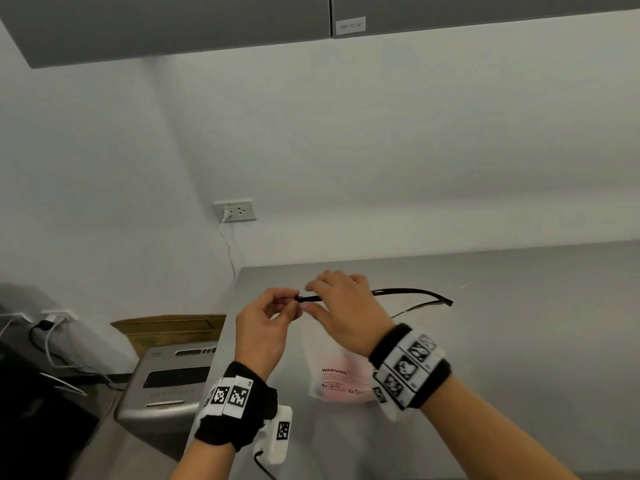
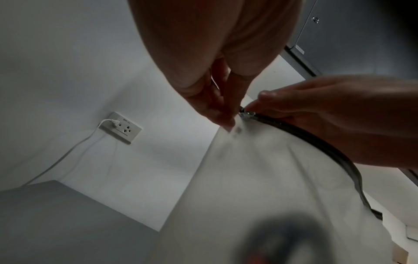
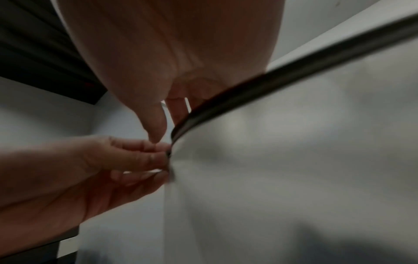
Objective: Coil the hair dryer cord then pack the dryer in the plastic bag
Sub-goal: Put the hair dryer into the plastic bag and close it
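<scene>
Plastic bag (image 1: 332,362) held above the tabletop (image 1: 519,341), a dark blurred mass inside, likely the dryer. Left hand (image 1: 265,323) pinches its corner; right hand (image 1: 346,306) pinches the zipper slider (image 2: 246,112). Judgement: packing done, closing zip remains.

Soft, even, shadowless light in the head view, mild edge curvature, dim grainy wrist views, near bottom foreground blurred dark

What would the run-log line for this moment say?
left hand: pinches plastic bag corner | right hand: pinches zipper slider | dryer: indistinct dark shape inside
</scene>
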Action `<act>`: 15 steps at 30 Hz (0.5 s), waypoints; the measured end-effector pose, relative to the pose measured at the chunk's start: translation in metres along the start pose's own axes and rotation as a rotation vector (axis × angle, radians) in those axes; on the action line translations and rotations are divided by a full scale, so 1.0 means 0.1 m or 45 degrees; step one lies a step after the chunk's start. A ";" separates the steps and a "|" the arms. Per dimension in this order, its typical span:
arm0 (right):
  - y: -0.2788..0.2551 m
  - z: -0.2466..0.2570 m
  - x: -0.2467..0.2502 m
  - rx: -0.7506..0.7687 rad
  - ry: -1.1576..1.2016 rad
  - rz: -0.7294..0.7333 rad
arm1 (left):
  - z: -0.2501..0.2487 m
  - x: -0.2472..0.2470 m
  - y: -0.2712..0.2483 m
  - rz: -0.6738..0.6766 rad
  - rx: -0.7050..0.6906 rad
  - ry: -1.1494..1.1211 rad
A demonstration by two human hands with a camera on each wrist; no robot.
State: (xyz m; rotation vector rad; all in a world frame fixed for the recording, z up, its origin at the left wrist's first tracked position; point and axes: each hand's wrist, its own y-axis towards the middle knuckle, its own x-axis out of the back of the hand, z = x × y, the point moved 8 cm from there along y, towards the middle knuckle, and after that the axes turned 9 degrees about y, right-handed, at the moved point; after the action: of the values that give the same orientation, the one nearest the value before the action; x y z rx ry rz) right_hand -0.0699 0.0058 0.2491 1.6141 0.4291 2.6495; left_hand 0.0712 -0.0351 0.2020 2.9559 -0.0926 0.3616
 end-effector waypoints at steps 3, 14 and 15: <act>0.14 0.13 -0.14 0.018 -0.031 0.022 | -0.06 -0.01 -0.04 0.005 0.014 -0.069; 0.07 0.05 -0.15 0.152 -0.250 0.006 | -0.04 -0.05 -0.07 -0.137 0.048 -0.102; 0.02 0.00 -0.13 0.151 -0.259 0.017 | -0.05 -0.03 -0.06 -0.152 0.042 -0.087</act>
State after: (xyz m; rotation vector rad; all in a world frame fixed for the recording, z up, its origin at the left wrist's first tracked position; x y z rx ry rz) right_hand -0.0638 0.0018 0.2387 1.9028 0.5786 2.4772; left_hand 0.0674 -0.0281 0.2050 2.9885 0.0824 0.2481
